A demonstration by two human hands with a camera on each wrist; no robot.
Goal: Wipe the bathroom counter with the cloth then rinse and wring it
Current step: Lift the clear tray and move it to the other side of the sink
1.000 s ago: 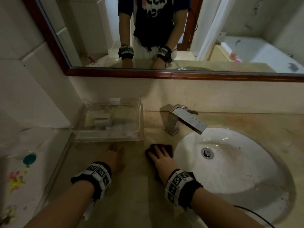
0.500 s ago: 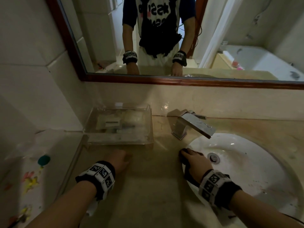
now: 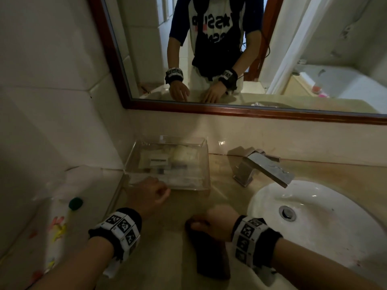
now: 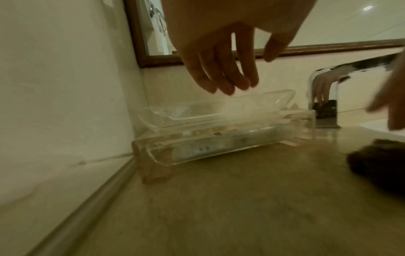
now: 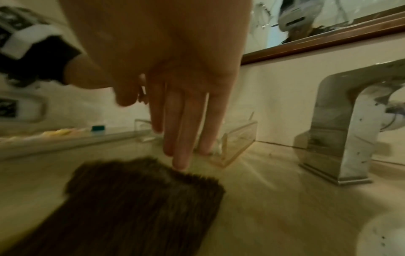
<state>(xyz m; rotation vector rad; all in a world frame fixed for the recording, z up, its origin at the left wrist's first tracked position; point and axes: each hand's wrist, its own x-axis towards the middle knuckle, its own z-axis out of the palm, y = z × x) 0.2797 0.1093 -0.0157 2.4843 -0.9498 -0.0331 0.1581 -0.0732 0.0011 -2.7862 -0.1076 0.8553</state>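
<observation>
- Beside the sink (image 3: 314,206), a dark cloth (image 3: 211,256) lies flat on the worktop (image 3: 167,258).
- Right hand (image 3: 215,222) presses it, fingers straight.
- Left hand (image 3: 146,195) hangs relaxed, empty.
- Best: firm, overlapping strokes.

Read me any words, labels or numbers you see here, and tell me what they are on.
Shirt print in the mirror: large dark letters, reversed by the reflection and cut off, not readable.
Wristbands: black-and-white square code patterns, no words.
Packets in the clear tray: labels too blurred to read.
</observation>
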